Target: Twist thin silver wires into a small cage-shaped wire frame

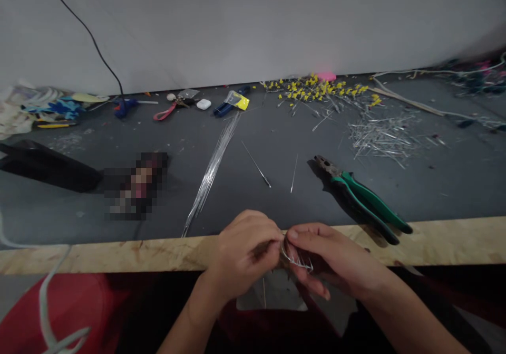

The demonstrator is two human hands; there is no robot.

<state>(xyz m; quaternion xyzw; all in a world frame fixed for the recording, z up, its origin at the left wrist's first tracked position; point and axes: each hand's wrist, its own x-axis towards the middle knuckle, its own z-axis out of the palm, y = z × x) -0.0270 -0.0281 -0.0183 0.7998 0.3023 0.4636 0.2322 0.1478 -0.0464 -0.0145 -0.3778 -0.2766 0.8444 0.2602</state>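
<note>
Just in front of the table edge, my left hand [245, 248] is closed in a pinch, its fingertips meeting a thin silver wire piece [299, 261]. My right hand [332, 254] grips the same piece between thumb and fingers; several fine wire prongs stick out of it over the fingers. Where exactly the fingertips clasp it is partly hidden. Beyond the hands lie a straight wire bundle [213, 166], a single wire with a thicker end [256, 165] and a short thin wire [294, 173]. Green-handled pliers [361, 198] rest to the right of my right hand.
Yellow-tipped wire pieces [316, 87] and a pile of bare wire pieces [383, 137] lie at the back right. A pixelated object [140, 185] beside a black object [51, 166] is on the left. A red stool [59, 312] stands below the wooden edge [118, 256].
</note>
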